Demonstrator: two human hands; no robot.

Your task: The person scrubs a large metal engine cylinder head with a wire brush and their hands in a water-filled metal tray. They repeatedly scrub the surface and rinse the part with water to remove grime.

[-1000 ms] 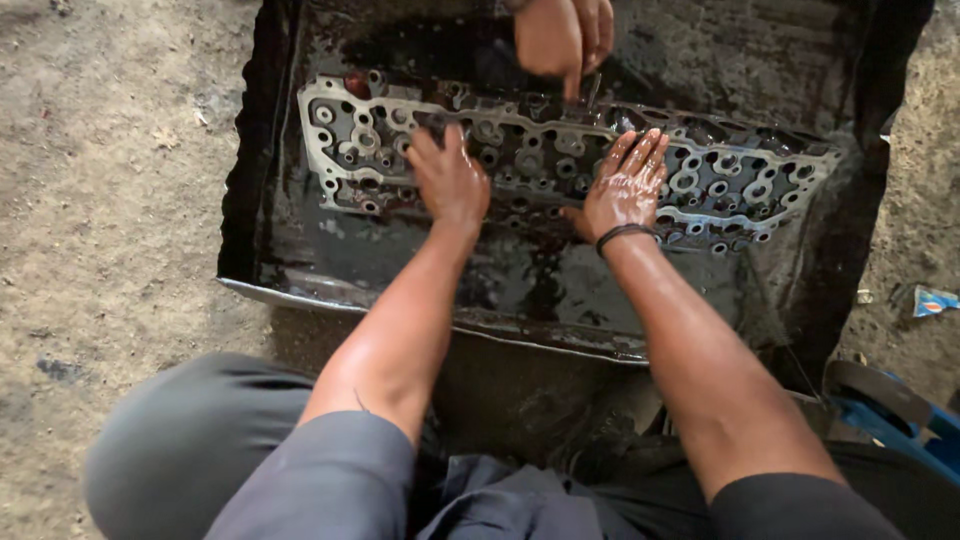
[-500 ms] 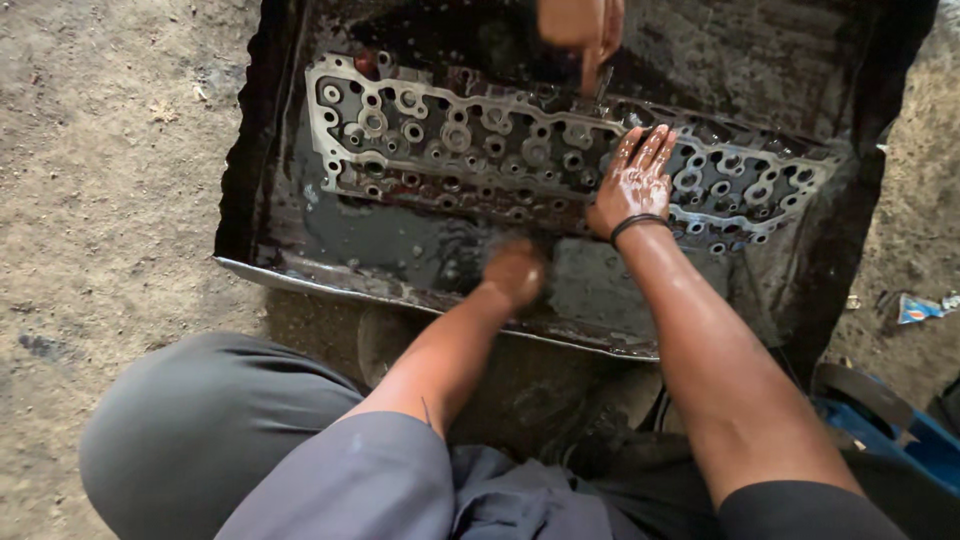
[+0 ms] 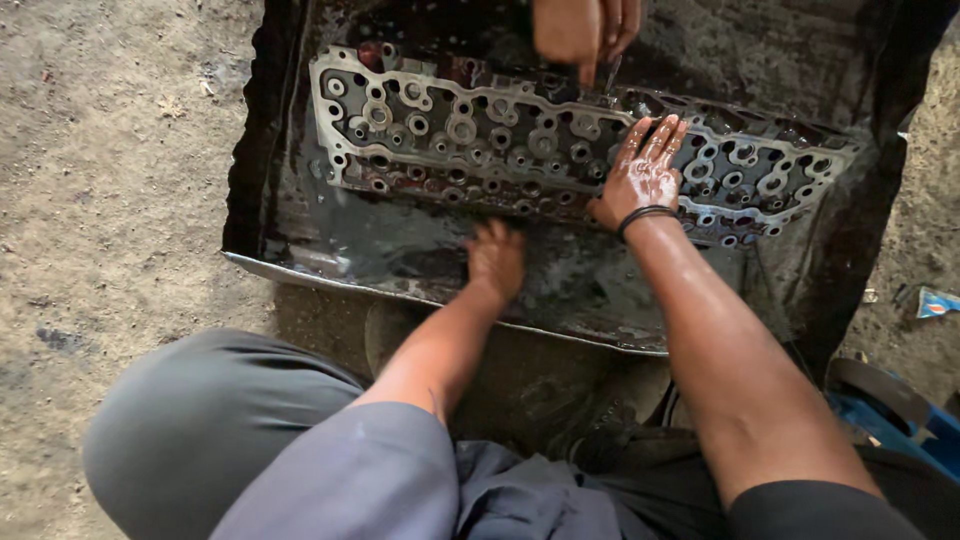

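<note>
Long metal cylinder head (image 3: 520, 140) lies flat in a dark oily tray (image 3: 300, 255), running left to right and slightly down toward the right, nearly filling the tray's width. Tray's near edge is a thin bright lip just in front of the knees; left wall stands up dark against bare dirt ground (image 3: 110, 170), lots of free room that side. Btwn the head's near edge and the tray lip there's a wet open strip, and the left hand (image 3: 495, 258) is down in it, fingers curled under, wrist bent, forearm angled in from the knee; can't tell if it grips anything. Right hand (image 3: 645, 170) lies open and flat on the head, fingers spread and pointing away, wet, black band at the wrist. Another person's hand (image 3: 580, 30) at the far edge, closed on a small tool, tip touching the head.
</note>
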